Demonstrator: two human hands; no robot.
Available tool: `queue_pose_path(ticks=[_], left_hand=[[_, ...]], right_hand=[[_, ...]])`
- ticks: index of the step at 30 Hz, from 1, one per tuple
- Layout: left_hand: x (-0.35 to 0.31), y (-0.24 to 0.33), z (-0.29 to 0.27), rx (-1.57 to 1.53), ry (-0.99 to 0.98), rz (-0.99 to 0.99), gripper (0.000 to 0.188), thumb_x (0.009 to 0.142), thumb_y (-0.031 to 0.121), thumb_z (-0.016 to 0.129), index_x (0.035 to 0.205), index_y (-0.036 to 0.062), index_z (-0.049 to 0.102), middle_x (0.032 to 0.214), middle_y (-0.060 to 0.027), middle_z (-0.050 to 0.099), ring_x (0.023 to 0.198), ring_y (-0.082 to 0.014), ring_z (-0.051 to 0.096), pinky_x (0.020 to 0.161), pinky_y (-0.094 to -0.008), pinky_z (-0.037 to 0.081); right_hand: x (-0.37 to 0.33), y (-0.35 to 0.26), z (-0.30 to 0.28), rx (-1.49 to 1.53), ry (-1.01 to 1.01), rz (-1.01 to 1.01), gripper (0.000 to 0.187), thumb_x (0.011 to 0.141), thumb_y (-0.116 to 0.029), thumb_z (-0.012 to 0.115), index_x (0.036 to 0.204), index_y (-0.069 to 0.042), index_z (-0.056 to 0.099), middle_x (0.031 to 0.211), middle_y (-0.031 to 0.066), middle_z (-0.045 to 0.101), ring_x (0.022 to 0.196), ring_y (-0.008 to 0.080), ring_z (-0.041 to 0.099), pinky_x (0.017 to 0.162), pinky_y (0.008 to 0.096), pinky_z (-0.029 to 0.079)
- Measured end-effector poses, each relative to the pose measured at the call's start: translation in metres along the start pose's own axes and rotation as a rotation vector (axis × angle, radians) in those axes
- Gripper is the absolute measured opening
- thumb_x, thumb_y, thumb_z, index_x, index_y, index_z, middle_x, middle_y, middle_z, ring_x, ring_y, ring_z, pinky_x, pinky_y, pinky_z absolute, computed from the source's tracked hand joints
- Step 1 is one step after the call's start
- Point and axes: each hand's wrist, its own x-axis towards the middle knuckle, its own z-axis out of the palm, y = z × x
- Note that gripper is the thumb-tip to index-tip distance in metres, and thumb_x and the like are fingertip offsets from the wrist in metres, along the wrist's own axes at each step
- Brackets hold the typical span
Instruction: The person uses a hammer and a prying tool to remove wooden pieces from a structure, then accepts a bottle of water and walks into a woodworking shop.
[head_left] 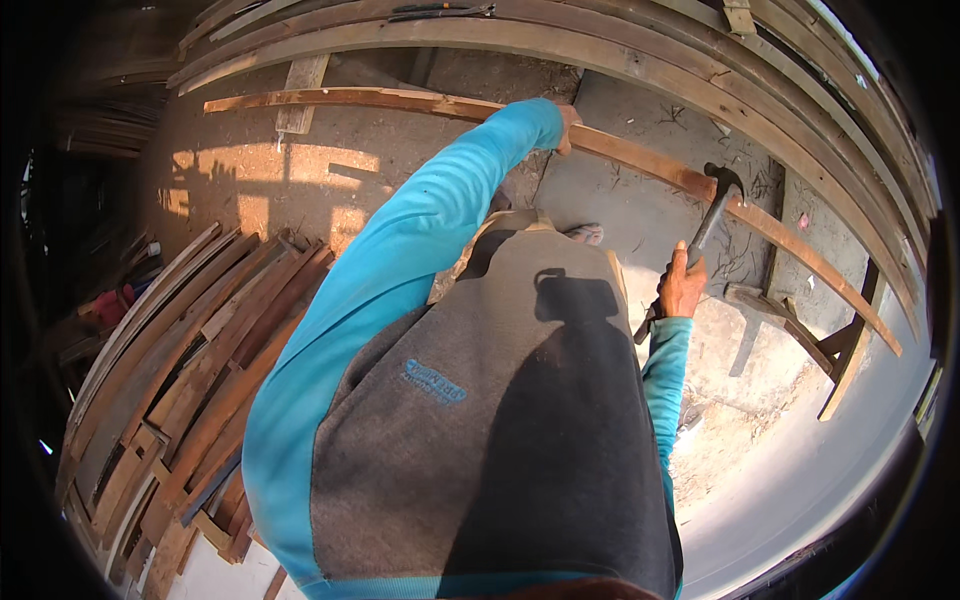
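Across the concrete floor a long reddish plank stretches, left hand gripping its edge, fingers hidden, while right hand wraps tight round a hammer at the plank.

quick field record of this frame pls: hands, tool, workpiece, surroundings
left hand: on the long wooden plank, gripping its edge
right hand: closed around the hammer handle
hammer head: at the plank, contact unclear
plank: long, reddish, lying across a wooden trestle
surroundings: stacked boards at left, more planks beyond, concrete ground
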Motion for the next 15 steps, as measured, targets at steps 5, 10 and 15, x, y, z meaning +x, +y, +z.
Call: queue_pose_path(ticks=[5,10,15], left_hand=[[-0.01,-0.033,0.048,0.256,0.923,0.416,0.059,0.07,0.026,0.085,0.124,0.012,0.066,0.107,-0.0137,0.07,0.101,-0.0353,0.067,0.09,-0.0442,0.054],[-0.146,-0.126,0.04,-0.274,1.054,0.351,0.056,0.068,0.03,0.089,0.112,0.0084,0.063,0.116,-0.0127,0.064,0.106,-0.0292,0.063,0.092,-0.042,0.054],[-0.183,-0.264,0.033,0.09,0.842,-0.174,0.099,0.066,0.04,0.089,0.147,0.0156,0.039,0.146,-0.012,0.044,0.14,-0.0316,0.036,0.116,-0.0443,0.034]], right_hand=[[-0.028,-0.066,0.02,0.05,0.115,-0.164,0.049,0.097,-0.04,0.061,0.097,0.009,0.058,0.067,0.0075,0.054,0.059,0.0168,0.047,0.056,0.0362,0.041],[-0.058,-0.048,0.073,0.038,0.031,-0.168,0.047,0.098,-0.037,0.061,0.102,0.01,0.057,0.076,0.0134,0.06,0.069,0.0205,0.053,0.066,0.0371,0.046],[-0.092,-0.046,0.139,-0.105,-0.055,0.031,0.059,0.097,-0.04,0.061,0.113,0.016,0.056,0.083,0.0217,0.064,0.078,0.0297,0.061,0.075,0.0404,0.049]])
